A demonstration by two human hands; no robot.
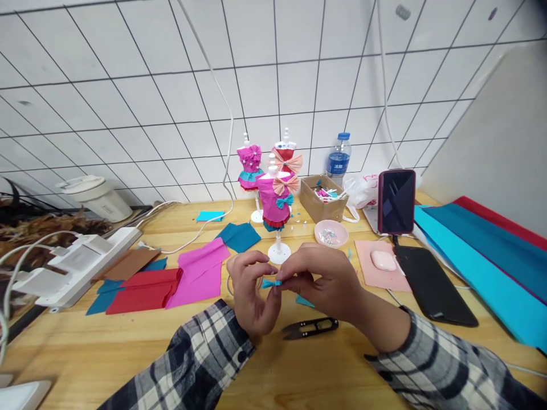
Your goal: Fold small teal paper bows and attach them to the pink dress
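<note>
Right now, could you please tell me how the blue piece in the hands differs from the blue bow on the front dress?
The blue piece is pinched by the left hand and right hand, while the blue bow sits on the front dress. The blue bow shows both loops spread; the blue piece is partly covered by the hands. Both are a similar bright blue.

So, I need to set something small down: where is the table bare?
The table is bare between the left sleeve and right sleeve, nearer than the black snips, and between the left sleeve and the red cloth. It is crowded at the back right, around the pink dish, cardboard box and upright phone.
</note>
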